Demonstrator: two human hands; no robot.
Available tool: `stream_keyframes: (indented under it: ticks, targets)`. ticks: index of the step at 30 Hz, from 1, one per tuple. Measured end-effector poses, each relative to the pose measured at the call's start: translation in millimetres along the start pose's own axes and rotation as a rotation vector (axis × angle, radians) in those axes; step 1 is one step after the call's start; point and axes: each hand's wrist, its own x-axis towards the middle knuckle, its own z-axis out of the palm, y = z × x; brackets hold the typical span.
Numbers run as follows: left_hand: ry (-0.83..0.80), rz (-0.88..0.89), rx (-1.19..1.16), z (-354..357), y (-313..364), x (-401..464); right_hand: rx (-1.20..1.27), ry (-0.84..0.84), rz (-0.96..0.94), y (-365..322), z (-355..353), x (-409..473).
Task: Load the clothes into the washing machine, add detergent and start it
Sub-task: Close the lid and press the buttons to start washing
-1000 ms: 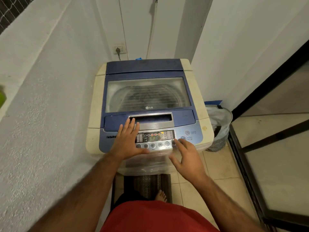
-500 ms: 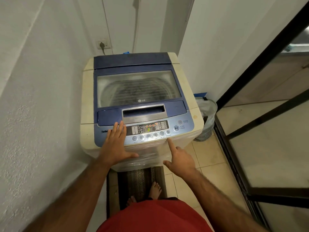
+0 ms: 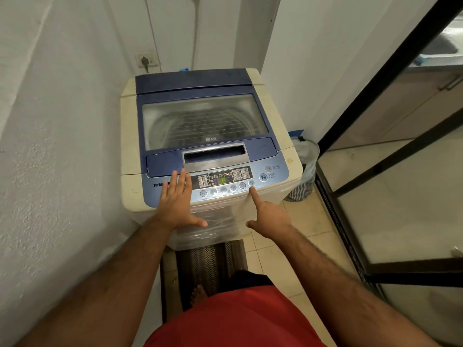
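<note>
A top-loading washing machine [image 3: 270, 113] with a blue lid stands in a narrow corner. Its lid is down, and through the clear window [image 3: 203, 120] I see the drum with dark shapes inside. The control panel [image 3: 223, 181] runs along the front edge, its small display lit green. My left hand [image 3: 175, 199] lies flat, fingers together, on the left of the panel. My right hand [image 3: 265, 214] has its index finger stretched out, the tip on the front edge just below the rightmost round button. The other fingers are curled. Neither hand holds anything.
A white wall [image 3: 55, 146] runs close along the left. A striped laundry basket [image 3: 304, 176] stands on the tiled floor to the machine's right. A black-framed glass door [image 3: 390, 156] is on the right. A striped mat [image 3: 208, 261] lies under my feet. A wall socket [image 3: 147, 61] is behind.
My right hand went from spread fingers over the buttons to a single pointing index finger, drew back, then reached to the panel's front edge. My left hand slid slightly left on the panel.
</note>
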Motion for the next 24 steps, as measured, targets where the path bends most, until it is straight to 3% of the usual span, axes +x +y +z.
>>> stream_keyframes:
  ticks: [24]
  targets:
    - [0.001,-0.049,0.039,4,5,2,-0.014,-0.054,0.067,-16,-6,13]
